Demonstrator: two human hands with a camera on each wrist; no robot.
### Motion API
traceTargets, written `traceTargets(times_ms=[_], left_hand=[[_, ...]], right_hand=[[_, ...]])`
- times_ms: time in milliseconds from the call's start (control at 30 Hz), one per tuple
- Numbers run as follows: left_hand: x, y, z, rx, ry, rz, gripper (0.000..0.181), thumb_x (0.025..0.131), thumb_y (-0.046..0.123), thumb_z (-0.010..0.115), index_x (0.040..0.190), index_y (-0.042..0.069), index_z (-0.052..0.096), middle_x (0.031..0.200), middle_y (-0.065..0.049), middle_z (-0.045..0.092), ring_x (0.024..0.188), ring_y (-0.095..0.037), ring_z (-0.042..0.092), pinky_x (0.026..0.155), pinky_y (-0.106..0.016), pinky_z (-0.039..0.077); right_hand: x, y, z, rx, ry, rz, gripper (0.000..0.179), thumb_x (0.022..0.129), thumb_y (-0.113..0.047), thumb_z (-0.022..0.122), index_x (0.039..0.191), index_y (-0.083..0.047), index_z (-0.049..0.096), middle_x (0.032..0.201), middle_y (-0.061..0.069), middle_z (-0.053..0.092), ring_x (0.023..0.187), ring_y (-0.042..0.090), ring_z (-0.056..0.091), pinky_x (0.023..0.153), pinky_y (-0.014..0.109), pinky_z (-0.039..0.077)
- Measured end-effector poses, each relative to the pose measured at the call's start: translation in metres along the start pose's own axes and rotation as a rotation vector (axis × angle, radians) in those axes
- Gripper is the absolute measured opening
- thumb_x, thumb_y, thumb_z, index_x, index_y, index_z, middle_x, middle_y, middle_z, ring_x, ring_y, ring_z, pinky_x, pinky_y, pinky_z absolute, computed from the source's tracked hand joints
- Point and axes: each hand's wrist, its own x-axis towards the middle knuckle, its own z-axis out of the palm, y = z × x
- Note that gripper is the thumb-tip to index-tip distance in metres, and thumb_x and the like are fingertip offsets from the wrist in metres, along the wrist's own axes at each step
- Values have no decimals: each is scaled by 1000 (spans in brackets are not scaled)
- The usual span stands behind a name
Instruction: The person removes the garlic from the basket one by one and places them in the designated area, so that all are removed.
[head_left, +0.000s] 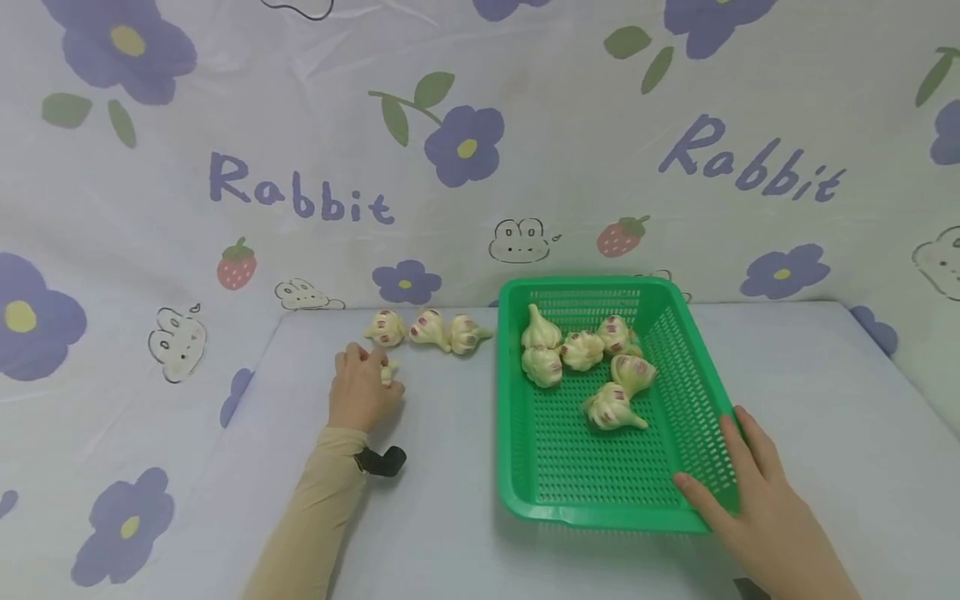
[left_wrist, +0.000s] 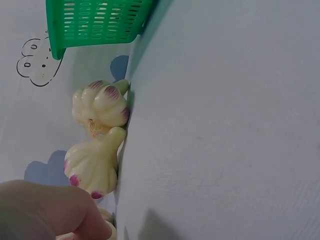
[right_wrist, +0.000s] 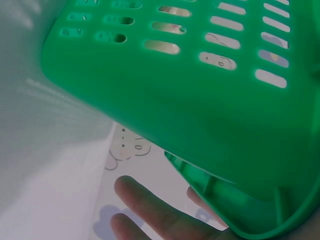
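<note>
On the left of the table, my left hand [head_left: 363,387] pinches a garlic bulb [head_left: 387,372], mostly hidden behind its fingers. In the left wrist view, only the edge of this bulb shows under the curled finger. Just beyond the hand, three more garlic bulbs [head_left: 429,327] lie in a row near the back edge. My right hand [head_left: 772,500] holds the front right corner of a green plastic basket [head_left: 600,517], thumb over the inner side and fingers outside the rim. Inside the basket, several garlic bulbs [head_left: 582,350] are grouped mostly toward the back.
A white cloth [head_left: 442,467] covers the table. Behind it hangs a patterned cloth [head_left: 555,183] with purple flowers, rabbits and lettering. A black strap [head_left: 381,461] is on the left wrist.
</note>
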Motion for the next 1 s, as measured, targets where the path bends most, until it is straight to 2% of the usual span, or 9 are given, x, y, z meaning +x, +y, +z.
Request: traceTargets(times_ms=[333, 1000], left_hand=[[-1, 0, 2, -5, 29, 10, 37, 81, 18, 71, 112, -1, 67, 116, -23, 51, 110, -41, 47, 79, -53, 51], [0, 0, 7, -15, 17, 1, 47, 82, 17, 67, 126, 0, 64, 125, -24, 52, 118, -42, 47, 84, -54, 52]], right_hand=[[-1, 0, 1, 2, 20, -8, 101, 102, -57, 56, 167, -4, -1, 172, 25, -1, 129, 64, 45, 85, 77, 46], [-1, 2, 3, 4, 44, -20, 100, 102, -56, 58, 167, -3, 3, 172, 25, 3, 128, 62, 47, 85, 75, 47]])
